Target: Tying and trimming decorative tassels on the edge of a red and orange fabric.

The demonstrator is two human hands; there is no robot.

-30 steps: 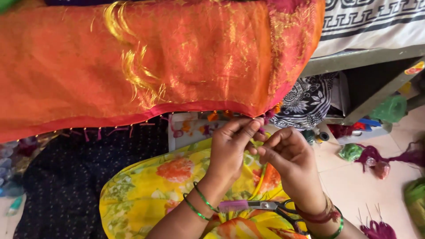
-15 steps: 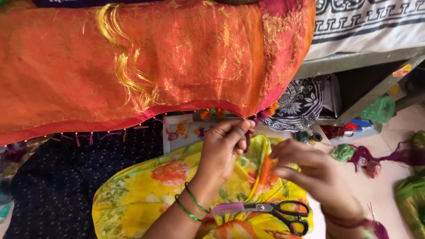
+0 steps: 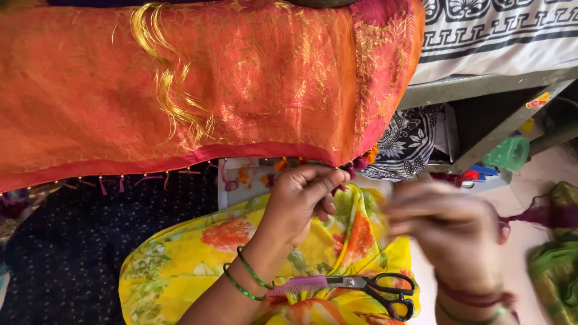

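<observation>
I am pinching the tasselled hem of the orange sari point(image 3: 198, 90) with my left hand point(image 3: 301, 201), fingers closed on the edge near a purple tassel point(image 3: 359, 162) at about one o'clock from my knuckles. My right hand point(image 3: 448, 225) is blurring at three o'clock from the left; I cannot tell its grip. The scissors point(image 3: 379, 287) are lying on the yellow floral cloth point(image 3: 198, 253) at six o'clock, beside a pink comb point(image 3: 298, 284).

Left hand point(image 3: 301, 204) pinches orange cloth's point(image 3: 198, 90) tasselled edge.
</observation>
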